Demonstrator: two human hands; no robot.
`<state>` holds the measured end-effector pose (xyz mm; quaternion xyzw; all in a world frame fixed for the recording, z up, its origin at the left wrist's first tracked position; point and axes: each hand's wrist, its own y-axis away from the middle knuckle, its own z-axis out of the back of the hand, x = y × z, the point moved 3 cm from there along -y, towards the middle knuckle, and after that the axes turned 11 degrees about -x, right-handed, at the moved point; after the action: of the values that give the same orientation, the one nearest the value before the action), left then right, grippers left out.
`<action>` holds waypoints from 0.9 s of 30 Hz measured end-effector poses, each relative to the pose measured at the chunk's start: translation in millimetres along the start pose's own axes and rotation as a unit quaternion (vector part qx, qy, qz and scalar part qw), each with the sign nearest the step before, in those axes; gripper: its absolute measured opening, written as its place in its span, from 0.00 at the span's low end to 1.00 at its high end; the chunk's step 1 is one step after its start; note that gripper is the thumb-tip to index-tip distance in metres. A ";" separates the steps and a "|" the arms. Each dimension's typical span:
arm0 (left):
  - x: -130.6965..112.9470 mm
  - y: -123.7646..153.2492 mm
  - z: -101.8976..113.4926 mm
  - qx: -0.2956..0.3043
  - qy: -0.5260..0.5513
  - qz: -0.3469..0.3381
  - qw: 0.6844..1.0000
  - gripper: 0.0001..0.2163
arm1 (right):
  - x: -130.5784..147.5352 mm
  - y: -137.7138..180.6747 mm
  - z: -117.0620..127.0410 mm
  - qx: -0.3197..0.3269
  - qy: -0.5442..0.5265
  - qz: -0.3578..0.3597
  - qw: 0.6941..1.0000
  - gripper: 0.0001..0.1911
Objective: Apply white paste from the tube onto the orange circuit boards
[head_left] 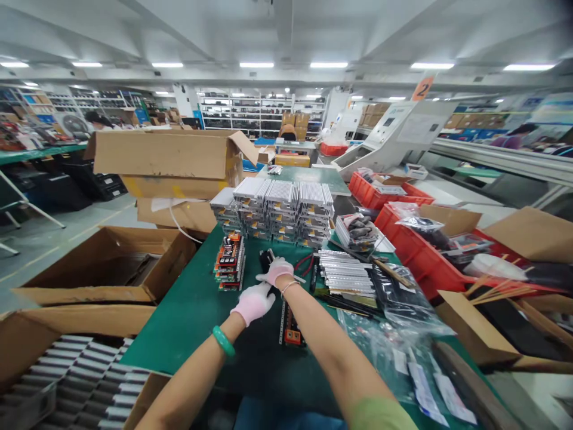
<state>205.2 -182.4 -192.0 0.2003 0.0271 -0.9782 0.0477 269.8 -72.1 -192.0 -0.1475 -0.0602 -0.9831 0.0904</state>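
My left hand (254, 303), in a pale pink and white glove, is closed with its fingertips at a dark piece just below my other hand. My right hand (278, 272), gloved alike, reaches over it with fingers curled by a black object (265, 259) whose kind I cannot make out. Partly under my right forearm lies a circuit board (293, 335) with orange parts and a metal strip along its side. Left of my hands stands a stack of orange and green circuit boards (230, 263). Red-handled pliers (304, 263) lie to the right.
Finned metal heat sinks (273, 209) are stacked at the back of the green table (192, 322). Metal strips (347, 273) and plastic bags (394, 352) lie right. Red bins (412, 257) stand beyond them; cardboard boxes (98, 263) stand left.
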 end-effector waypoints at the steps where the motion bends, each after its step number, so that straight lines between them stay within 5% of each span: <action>1: 1.3 3.4 3.6 -0.003 0.010 -0.005 1.000 0.17 | 3.6 0.0 -0.2 0.005 -0.001 -0.002 1.000 0.47; 8: 13.4 34.9 28.5 0.026 0.158 -0.023 0.987 0.17 | 8.3 -0.6 6.9 0.039 -0.028 0.013 0.999 0.24; 16: 24.9 57.1 23.5 0.074 0.342 0.039 0.936 0.20 | 8.3 2.0 4.8 0.032 -0.055 0.006 0.998 0.23; 21: 25.2 53.1 16.5 0.071 0.451 0.085 0.886 0.19 | 4.5 9.0 9.7 -0.007 -0.098 0.004 0.995 0.22; 27: 30.1 52.4 19.4 0.066 0.584 0.137 0.797 0.26 | -3.6 27.1 47.8 0.012 -0.226 0.073 0.971 0.13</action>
<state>175.5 -238.4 -187.8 0.7381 -0.0425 -0.6581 0.1429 291.9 -91.0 -145.2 -0.3692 -0.0803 -0.9140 0.1479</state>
